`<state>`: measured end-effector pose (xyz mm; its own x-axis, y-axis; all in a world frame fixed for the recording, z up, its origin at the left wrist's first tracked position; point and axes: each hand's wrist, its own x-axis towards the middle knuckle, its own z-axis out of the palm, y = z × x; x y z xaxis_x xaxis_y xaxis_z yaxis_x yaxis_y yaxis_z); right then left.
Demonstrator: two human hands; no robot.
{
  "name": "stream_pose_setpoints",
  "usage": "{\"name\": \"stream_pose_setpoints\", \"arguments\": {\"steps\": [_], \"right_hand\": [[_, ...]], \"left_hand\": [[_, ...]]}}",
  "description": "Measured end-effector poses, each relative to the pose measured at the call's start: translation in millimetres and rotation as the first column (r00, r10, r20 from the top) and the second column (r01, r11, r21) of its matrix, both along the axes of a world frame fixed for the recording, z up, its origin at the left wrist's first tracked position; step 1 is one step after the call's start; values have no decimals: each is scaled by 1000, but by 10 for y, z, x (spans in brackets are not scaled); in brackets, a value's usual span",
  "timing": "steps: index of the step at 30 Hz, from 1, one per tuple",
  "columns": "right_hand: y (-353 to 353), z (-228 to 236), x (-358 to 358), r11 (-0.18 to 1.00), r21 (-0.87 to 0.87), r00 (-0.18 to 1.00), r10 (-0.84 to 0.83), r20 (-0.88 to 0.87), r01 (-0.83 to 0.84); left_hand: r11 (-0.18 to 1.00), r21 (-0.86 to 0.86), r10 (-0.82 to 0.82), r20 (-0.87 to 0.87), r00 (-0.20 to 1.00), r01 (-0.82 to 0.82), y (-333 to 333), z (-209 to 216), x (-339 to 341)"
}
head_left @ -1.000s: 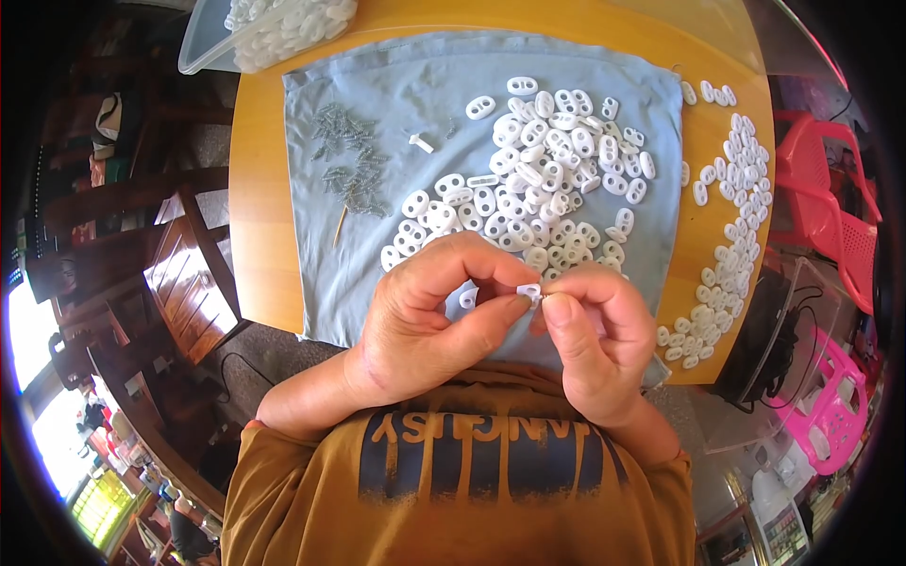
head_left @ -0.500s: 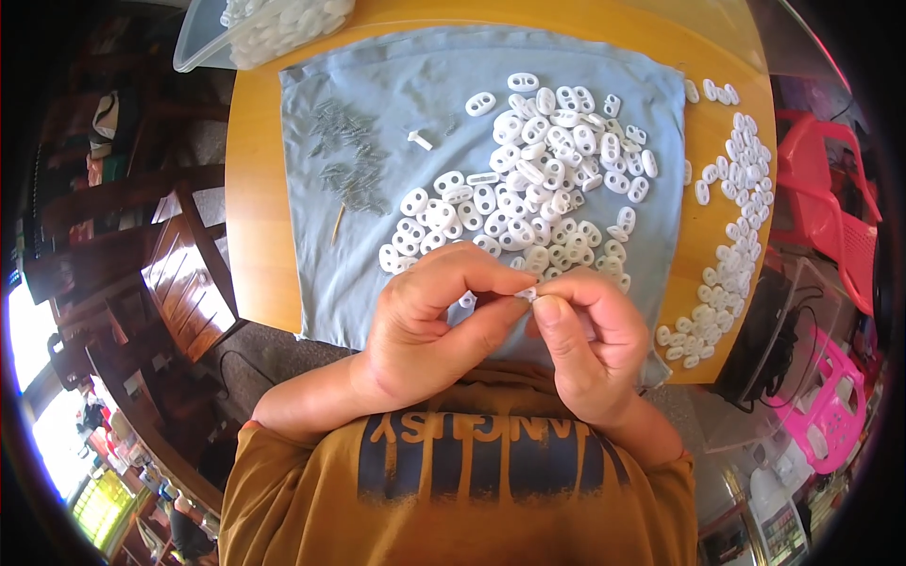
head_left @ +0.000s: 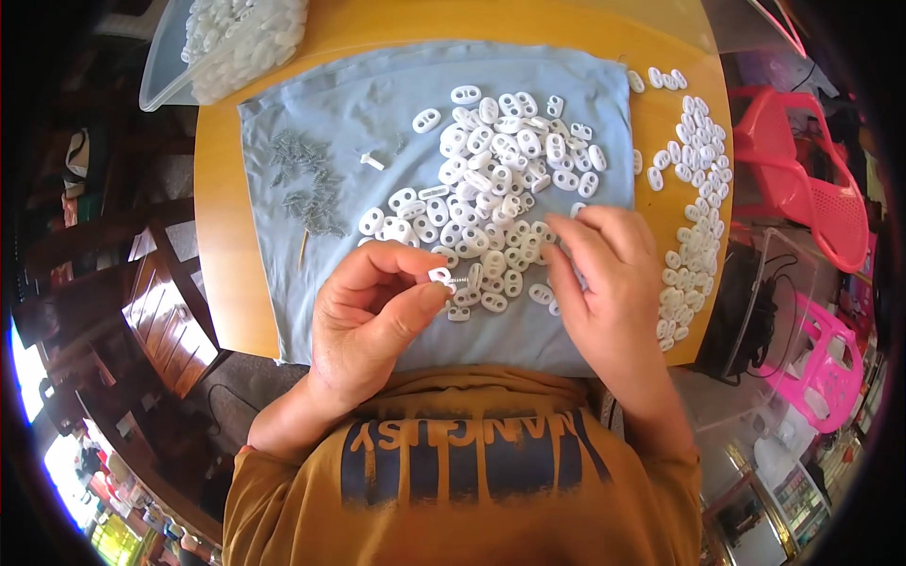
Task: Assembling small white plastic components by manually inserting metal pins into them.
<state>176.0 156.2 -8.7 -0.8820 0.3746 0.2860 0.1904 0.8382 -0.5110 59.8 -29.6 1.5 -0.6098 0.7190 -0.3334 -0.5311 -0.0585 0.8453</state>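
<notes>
Soft, even daylight lit the bench (head_left: pixel 217 226) brightly; shadows stayed faint, focus was sharp centrally, and fisheye bending darkened the rim.

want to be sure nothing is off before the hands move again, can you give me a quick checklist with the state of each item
1. Left hand pinching a white plastic piece with a small screw in it: ok.
2. Screw fully seated: cannot tell.
3. Right hand free, fingers resting on the pile of white pieces: ok.
4. Loose screws lie together on the blue cloth: ok.
5. Row of pieces by the table edge on the right, none hanging over: cannot tell.
</notes>
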Motion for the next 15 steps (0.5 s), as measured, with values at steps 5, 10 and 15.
{"name": "stream_pose_setpoints", "arguments": {"steps": [5, 10, 15], "right_hand": [[-15, -2, -50, 998, 70, 998, -1, 68, -4], [0, -15, -53, 997, 69, 998, 37, 42, -40], [-94, 93, -79, 951, -304, 994, -86, -72, 60]], "left_hand": [[999, 34, 1, -5, 1000, -1, -39, -8, -18], [999, 29, 13, -3, 1000, -13, -27, -1, -26], [998, 66, -15, 10, 1000, 14, 25, 33, -35]]}}
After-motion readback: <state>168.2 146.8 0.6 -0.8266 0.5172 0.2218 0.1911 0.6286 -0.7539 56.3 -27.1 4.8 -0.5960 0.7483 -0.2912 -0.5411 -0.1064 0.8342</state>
